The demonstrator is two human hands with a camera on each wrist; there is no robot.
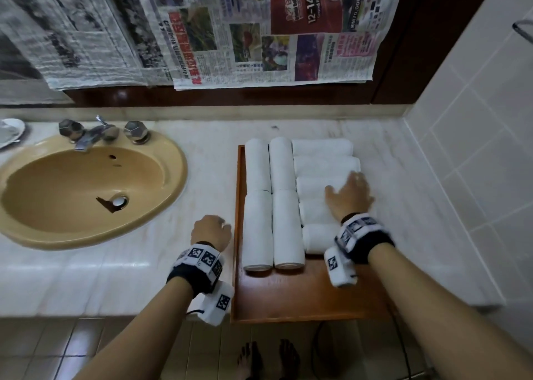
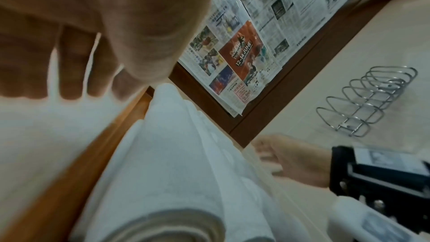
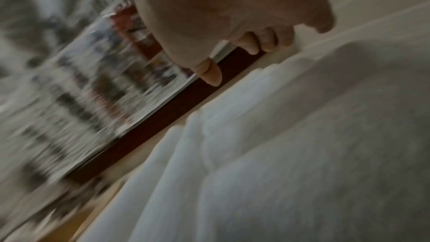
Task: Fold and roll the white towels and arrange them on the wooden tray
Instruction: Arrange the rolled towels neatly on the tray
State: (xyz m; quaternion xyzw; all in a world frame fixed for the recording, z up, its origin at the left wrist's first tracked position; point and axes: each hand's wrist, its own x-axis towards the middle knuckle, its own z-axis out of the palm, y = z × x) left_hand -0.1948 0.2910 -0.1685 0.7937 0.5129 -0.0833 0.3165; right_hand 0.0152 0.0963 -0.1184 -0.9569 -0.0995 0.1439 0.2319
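Observation:
A wooden tray lies on the white counter to the right of the sink. Several rolled white towels fill its far part: lengthwise rolls in two columns at the left, crosswise rolls stacked in a column at the right. My right hand lies flat with spread fingers on the crosswise rolls and holds nothing. My left hand rests on the counter just outside the tray's left rim, its fingers reaching down to the counter, empty. The right wrist view is blurred; it shows towels under the fingers.
A tan sink with a chrome tap sits at the left. Newspaper hangs on the wall behind. A tiled wall closes the right side and carries a wire rack. The tray's near end overhangs the counter edge.

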